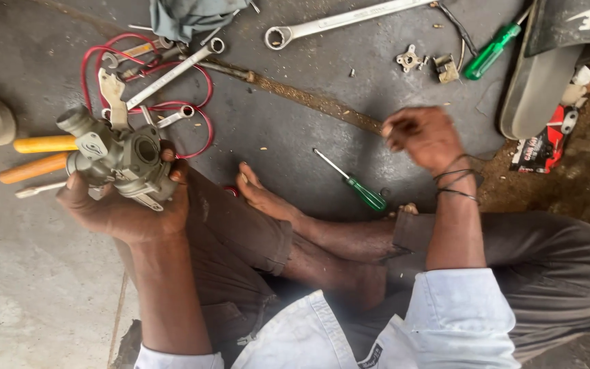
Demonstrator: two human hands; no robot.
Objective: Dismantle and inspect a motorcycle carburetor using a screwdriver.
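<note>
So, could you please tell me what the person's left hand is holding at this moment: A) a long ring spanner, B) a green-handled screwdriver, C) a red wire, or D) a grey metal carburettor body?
D: the left hand cups the grey metal carburettor body from below, while the green-handled screwdriver, the long ring spanner and the red wire all lie on the floor.

Bare floor lies open at seven o'clock below the left hand (128, 212). Toward twelve, red wire (146, 82) and wrenches (172, 74) crowd the way – the green screwdriver (358, 186) blocks five o'clock.
</note>
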